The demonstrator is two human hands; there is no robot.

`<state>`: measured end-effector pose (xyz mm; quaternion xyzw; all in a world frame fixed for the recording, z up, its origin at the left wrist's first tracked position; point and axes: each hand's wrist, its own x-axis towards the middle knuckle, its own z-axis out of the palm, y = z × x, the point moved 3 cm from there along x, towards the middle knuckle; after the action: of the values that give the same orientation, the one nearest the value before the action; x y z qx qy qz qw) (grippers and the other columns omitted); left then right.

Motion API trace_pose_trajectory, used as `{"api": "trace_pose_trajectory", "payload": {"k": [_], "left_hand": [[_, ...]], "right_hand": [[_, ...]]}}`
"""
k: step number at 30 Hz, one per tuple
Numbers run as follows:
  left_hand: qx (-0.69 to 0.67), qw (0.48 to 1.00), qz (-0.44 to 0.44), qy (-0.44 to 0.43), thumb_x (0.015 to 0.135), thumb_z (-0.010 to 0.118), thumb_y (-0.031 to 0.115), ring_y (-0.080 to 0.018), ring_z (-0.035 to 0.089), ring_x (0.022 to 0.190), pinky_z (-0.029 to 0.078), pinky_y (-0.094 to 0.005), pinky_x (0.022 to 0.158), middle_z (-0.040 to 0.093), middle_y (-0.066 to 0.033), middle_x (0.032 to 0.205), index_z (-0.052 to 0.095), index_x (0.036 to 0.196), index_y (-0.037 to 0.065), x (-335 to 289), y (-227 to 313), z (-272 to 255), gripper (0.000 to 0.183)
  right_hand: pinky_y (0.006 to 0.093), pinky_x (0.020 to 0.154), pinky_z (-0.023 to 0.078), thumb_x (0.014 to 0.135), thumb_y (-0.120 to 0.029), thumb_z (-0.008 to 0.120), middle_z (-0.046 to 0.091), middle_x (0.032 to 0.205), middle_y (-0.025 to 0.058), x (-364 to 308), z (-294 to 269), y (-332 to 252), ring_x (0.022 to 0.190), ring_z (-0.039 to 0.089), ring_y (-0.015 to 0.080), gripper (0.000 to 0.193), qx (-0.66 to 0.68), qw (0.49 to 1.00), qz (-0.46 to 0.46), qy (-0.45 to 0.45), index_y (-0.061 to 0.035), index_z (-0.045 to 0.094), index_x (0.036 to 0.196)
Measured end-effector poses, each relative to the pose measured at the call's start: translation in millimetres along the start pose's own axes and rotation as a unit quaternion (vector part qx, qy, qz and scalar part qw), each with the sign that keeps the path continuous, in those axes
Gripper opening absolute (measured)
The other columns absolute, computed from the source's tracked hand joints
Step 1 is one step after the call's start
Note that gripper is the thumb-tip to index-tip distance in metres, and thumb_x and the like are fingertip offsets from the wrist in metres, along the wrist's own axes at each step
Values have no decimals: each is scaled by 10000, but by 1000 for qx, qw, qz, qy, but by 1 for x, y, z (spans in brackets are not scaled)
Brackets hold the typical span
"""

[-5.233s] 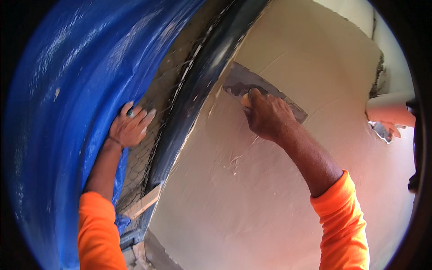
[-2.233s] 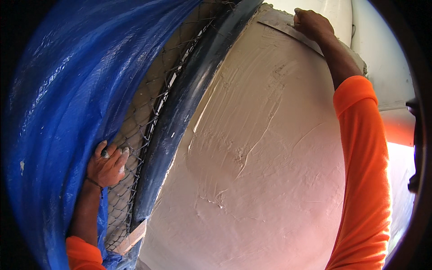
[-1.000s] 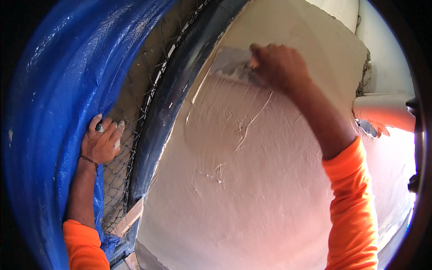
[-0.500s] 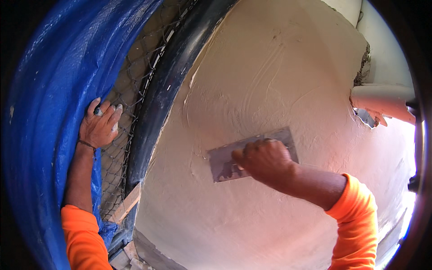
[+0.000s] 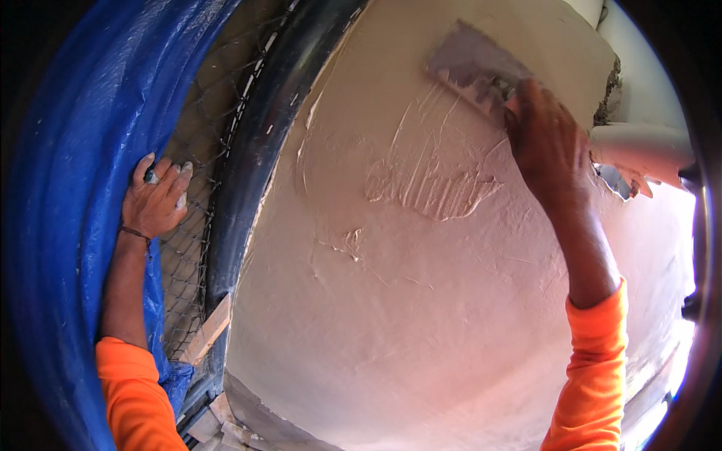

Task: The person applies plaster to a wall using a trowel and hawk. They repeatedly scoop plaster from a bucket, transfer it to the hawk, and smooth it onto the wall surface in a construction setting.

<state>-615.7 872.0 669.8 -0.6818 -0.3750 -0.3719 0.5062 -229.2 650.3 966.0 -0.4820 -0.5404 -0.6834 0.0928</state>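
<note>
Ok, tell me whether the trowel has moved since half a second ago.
Yes: the trowel has gone up and slightly right, from below the level of the pinkish pipe to above it.

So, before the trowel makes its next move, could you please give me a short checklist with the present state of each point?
1. Right hand gripping the trowel: ok, fingers closed at it.
2. Left hand away from the trowel: ok, at the edge of the blue tarp.
3. Plaster smooth: not ok, a ridged patch shows below the trowel.
4. Trowel apart from the pipe: ok, a gap shows.
5. Blade pressed flat: cannot tell from this angle.
</note>
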Motion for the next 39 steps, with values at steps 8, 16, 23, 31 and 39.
{"api": "trace_pose_trajectory", "payload": {"k": [8,16,23,31,39], "left_hand": [[19,1000,-13,-14,769,698,266,-201,541,1195,194,-467,1210,634,-33,1076,623,1290,116,-1,-1,4,548],[4,1000,-19,-23,736,745,293,-188,546,1208,153,-462,1229,646,-13,1099,642,1275,129,-2,-2,4,573],[19,999,-18,-22,737,761,326,-176,545,1218,111,-461,1245,644,-7,1116,638,1293,157,-5,-4,11,594],[6,1000,-15,-14,732,743,288,-221,556,1205,198,-482,1208,647,-48,1110,634,1284,109,-6,-3,11,591],[22,1000,-6,5,737,749,310,-211,538,1217,170,-480,1225,635,-30,1100,642,1265,113,-2,-3,5,574]], "right_hand": [[504,700,526,972,-266,653,661,925,235,-81,-10,-96,811,663,448,304,415,851,-53,-318,-30,508,1097],[504,609,567,990,-240,563,649,909,286,-98,34,-212,763,699,440,329,357,879,-78,-307,39,426,1097],[473,601,582,1004,-211,531,643,907,287,-71,54,-236,740,704,436,265,304,903,-87,-292,29,434,1060],[492,638,585,1038,-225,499,654,914,275,-28,53,-215,784,710,443,254,243,933,-62,-258,22,447,1062],[474,792,596,931,-71,545,679,1028,300,49,43,-139,941,722,429,175,202,963,18,-178,39,484,1054]]}}
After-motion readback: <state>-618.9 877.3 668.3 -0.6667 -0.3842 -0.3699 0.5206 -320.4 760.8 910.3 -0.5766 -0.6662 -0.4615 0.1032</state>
